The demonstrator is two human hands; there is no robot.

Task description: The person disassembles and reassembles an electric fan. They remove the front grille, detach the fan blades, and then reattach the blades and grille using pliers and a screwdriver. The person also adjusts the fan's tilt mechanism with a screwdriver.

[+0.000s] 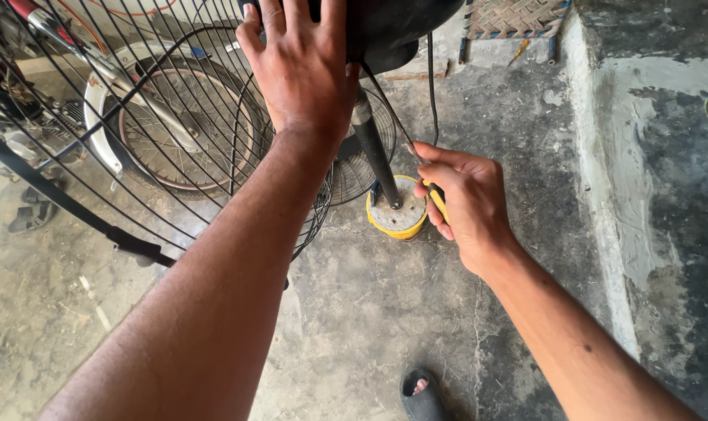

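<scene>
My left hand [303,70] lies flat on the back of a pedestal fan's black wire guard [135,140], next to the dark motor housing [393,31] at the top. My right hand [467,203] is closed on a yellow-handled screwdriver [438,201] whose thin shaft points up toward the motor housing. The fan's dark pole [377,152] runs down into a round yellow-rimmed concrete base [397,214] on the floor, just left of my right hand.
A motorcycle wheel [178,129] with a silver fender stands behind the guard at the left. A woven cot end [513,19] sits at the top right. A raised cement ledge [650,156] runs along the right. A black sandal [424,394] shows at the bottom.
</scene>
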